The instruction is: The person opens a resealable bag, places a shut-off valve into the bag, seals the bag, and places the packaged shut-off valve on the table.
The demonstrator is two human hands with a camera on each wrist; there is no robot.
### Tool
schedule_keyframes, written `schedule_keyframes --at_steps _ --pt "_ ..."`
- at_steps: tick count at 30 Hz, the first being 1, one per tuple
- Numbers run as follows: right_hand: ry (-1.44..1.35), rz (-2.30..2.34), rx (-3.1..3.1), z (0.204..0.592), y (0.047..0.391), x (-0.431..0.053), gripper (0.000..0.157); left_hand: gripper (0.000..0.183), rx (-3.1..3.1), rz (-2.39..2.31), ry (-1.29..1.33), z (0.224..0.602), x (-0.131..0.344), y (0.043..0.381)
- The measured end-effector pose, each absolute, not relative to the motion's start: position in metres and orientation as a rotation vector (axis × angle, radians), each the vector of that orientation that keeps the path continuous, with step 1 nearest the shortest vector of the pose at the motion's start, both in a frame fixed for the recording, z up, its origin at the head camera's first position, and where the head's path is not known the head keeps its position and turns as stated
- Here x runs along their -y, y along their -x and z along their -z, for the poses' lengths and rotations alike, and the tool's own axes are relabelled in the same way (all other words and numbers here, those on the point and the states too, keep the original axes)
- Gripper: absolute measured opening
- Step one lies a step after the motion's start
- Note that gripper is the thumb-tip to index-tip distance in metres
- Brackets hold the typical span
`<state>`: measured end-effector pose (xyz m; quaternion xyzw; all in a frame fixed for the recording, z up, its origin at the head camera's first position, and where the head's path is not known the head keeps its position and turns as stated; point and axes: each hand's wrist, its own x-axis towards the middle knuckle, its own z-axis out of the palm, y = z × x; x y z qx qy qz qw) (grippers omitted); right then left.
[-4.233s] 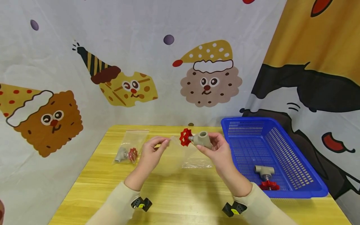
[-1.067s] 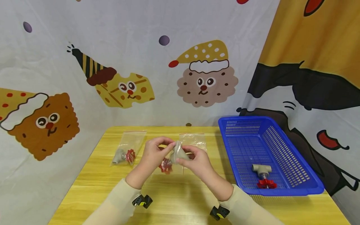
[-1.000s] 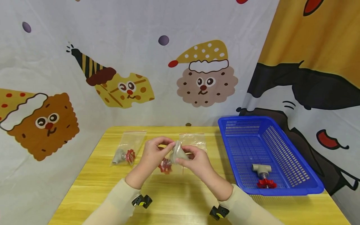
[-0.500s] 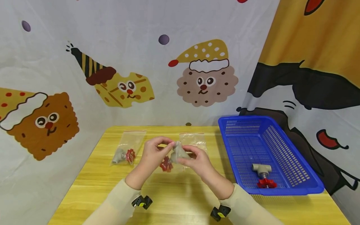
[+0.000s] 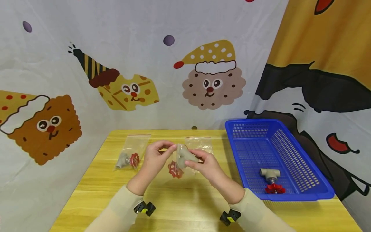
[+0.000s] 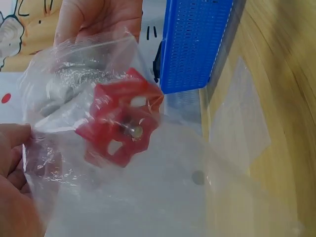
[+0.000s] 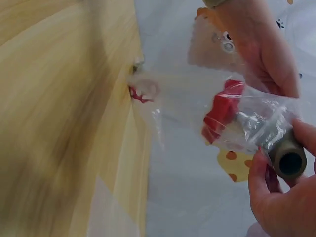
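Observation:
A grey pipe valve (image 5: 186, 157) with a red handwheel (image 5: 175, 169) sits mostly inside a clear zip bag (image 6: 148, 197), wheel end deepest. My left hand (image 5: 155, 157) pinches the bag near its mouth. My right hand (image 5: 209, 164) grips the valve body from the right, thumb in front. In the right wrist view the body's round open end (image 7: 282, 148) pokes out of the bag mouth between the right fingers. Through the film the left wrist view shows the red wheel face-on. Bag and valve are held above the wooden table (image 5: 174, 199).
Left on the table lies a second bagged valve (image 5: 123, 160) with a red wheel. Another clear bag (image 5: 200, 143) lies flat behind the hands. A blue basket (image 5: 232, 151) on the right holds a loose valve (image 5: 271, 175). A printed cloth (image 5: 139, 38) hangs behind.
The valve was bare in my right hand at first, beside the bag; now the bag covers its wheel and most of its body. Lately both hands have shifted only slightly.

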<state>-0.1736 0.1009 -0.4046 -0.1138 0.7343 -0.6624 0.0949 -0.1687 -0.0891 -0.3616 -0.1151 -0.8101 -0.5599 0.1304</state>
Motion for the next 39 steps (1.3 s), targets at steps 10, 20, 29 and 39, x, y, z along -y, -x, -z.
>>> schedule_keyframes --at_steps 10,20,29,39 --pt "0.327 1.984 -2.061 0.401 0.179 -0.113 0.048 0.012 2.256 1.655 0.329 0.364 0.091 0.170" --pt "0.445 1.962 -2.012 0.400 0.184 -0.120 0.052 0.010 2.188 1.669 0.368 0.363 0.089 0.169" --pt "0.487 1.885 -2.136 0.399 0.184 -0.123 0.045 0.010 2.180 1.659 0.338 0.360 0.086 0.168" --pt "0.366 1.896 -2.323 0.400 0.186 -0.127 0.036 0.009 2.168 1.658 0.340 0.356 0.085 0.166"
